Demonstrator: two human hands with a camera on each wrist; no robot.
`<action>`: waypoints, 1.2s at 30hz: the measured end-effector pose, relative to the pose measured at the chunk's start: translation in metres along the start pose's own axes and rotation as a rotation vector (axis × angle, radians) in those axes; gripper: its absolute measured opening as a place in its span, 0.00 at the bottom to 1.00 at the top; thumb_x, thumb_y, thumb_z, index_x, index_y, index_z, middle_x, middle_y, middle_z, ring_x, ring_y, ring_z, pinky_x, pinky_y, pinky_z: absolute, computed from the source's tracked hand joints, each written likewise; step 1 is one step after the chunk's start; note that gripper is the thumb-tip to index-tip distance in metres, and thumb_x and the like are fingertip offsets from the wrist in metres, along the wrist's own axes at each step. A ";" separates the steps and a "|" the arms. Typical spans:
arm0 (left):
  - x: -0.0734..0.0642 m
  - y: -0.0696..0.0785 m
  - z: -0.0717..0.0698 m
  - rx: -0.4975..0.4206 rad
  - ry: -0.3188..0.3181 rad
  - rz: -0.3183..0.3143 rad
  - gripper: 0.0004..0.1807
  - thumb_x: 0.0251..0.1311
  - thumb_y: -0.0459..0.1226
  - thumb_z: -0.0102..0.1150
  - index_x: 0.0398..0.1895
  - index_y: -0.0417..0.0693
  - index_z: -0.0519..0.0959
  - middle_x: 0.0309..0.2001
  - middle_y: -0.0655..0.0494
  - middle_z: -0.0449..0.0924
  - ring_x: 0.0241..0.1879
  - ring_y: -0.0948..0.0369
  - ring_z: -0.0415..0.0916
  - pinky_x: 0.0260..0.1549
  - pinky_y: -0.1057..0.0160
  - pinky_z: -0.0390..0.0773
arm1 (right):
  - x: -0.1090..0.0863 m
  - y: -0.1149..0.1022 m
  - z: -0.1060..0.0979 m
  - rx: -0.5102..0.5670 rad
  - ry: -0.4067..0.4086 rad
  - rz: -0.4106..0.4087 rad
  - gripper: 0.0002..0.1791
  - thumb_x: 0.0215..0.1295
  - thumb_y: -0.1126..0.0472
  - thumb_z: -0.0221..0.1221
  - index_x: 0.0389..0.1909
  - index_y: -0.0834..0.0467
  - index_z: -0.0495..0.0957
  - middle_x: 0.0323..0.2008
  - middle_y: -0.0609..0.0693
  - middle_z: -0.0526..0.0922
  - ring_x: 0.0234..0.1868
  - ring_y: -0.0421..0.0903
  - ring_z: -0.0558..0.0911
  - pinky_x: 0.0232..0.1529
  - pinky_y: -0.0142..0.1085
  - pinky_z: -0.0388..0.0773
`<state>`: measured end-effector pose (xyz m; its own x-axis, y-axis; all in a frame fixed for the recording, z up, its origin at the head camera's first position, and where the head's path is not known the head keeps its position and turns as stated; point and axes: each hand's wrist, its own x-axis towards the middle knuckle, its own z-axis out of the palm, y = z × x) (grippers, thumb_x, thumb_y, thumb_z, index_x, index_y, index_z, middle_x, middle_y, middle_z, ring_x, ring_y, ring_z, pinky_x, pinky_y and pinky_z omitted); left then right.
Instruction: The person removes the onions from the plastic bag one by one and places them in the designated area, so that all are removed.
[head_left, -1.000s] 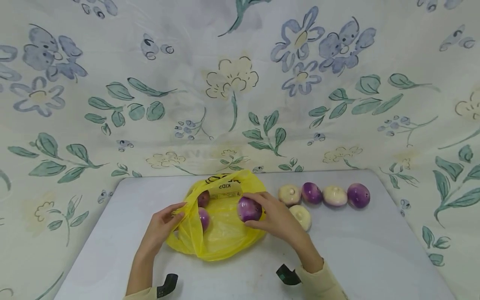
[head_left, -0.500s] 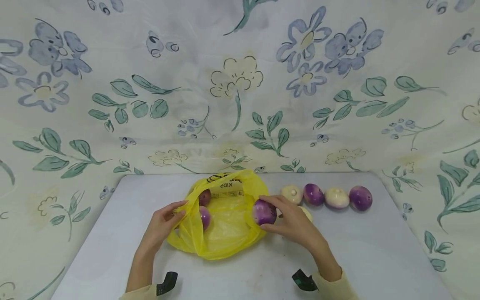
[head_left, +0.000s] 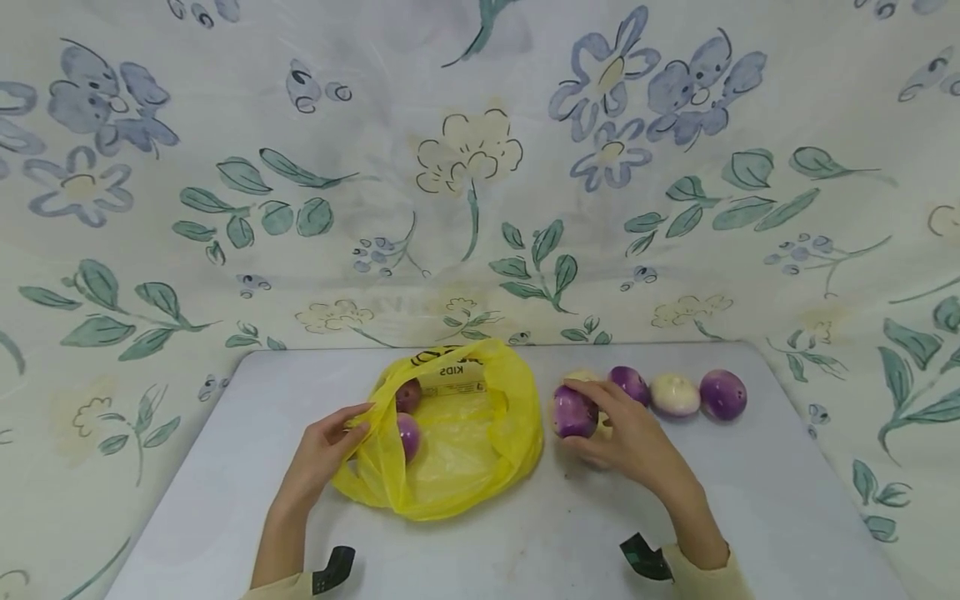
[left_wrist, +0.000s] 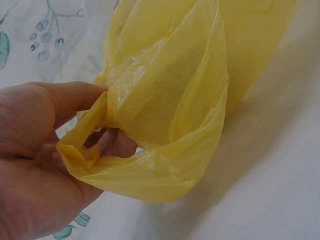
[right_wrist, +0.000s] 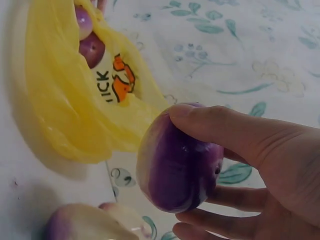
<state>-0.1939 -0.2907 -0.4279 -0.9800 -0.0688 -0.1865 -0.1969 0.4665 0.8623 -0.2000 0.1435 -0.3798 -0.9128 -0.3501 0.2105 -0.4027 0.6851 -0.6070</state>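
My left hand [head_left: 326, 450] pinches the left edge of a yellow plastic bag [head_left: 457, 479], which lies with its mouth held wide. In the left wrist view, the hand has hold of the bag's handle loop [left_wrist: 145, 175]. Two purple turnips [head_left: 408, 437] show inside the bag. My right hand [head_left: 626, 429] holds another purple turnip [head_left: 574, 411] between thumb and fingers, just right of the bag. The right wrist view shows this turnip [right_wrist: 180, 160] as glossy purple with a pale side.
To the right, a purple turnip [head_left: 628, 385], a white one [head_left: 675, 395] and another purple one [head_left: 723, 394] sit in a row along the back of the white table [head_left: 765, 492]. More pale turnips are mostly hidden behind my right hand. A floral cloth [head_left: 465, 283] rises behind the table.
My right hand has carried the purple turnip rightward from over the bag's mouth to beside the bag, over the pale turnips. My left hand keeps its grip on the bag.
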 end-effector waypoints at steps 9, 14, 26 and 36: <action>0.000 -0.001 0.001 -0.004 -0.001 0.010 0.24 0.70 0.47 0.54 0.67 0.53 0.72 0.65 0.47 0.72 0.50 0.59 0.77 0.45 0.75 0.79 | -0.006 0.019 -0.015 0.038 -0.019 0.056 0.40 0.53 0.48 0.72 0.68 0.48 0.68 0.61 0.57 0.76 0.52 0.54 0.81 0.51 0.49 0.82; -0.001 -0.001 0.002 -0.002 0.000 0.012 0.24 0.70 0.47 0.54 0.67 0.53 0.72 0.65 0.47 0.72 0.52 0.57 0.77 0.46 0.74 0.80 | -0.012 0.033 -0.025 -0.015 -0.008 0.060 0.40 0.54 0.49 0.71 0.68 0.51 0.68 0.56 0.58 0.78 0.50 0.54 0.81 0.48 0.48 0.82; -0.004 0.000 0.004 -0.008 0.009 -0.006 0.24 0.69 0.47 0.54 0.67 0.54 0.72 0.66 0.48 0.72 0.55 0.56 0.76 0.46 0.75 0.79 | -0.021 0.051 -0.044 -0.094 -0.031 0.174 0.41 0.56 0.49 0.70 0.69 0.56 0.66 0.60 0.64 0.75 0.55 0.64 0.80 0.53 0.57 0.78; -0.003 0.000 0.004 -0.015 0.007 0.000 0.24 0.70 0.47 0.54 0.66 0.53 0.72 0.65 0.47 0.72 0.53 0.58 0.77 0.46 0.74 0.79 | -0.026 0.059 -0.046 -0.160 -0.107 0.210 0.41 0.53 0.46 0.71 0.66 0.55 0.69 0.59 0.67 0.76 0.58 0.70 0.76 0.54 0.67 0.71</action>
<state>-0.1904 -0.2875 -0.4292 -0.9803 -0.0751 -0.1828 -0.1968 0.4536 0.8692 -0.2030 0.2223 -0.3862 -0.9684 -0.2495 0.0056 -0.2190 0.8389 -0.4983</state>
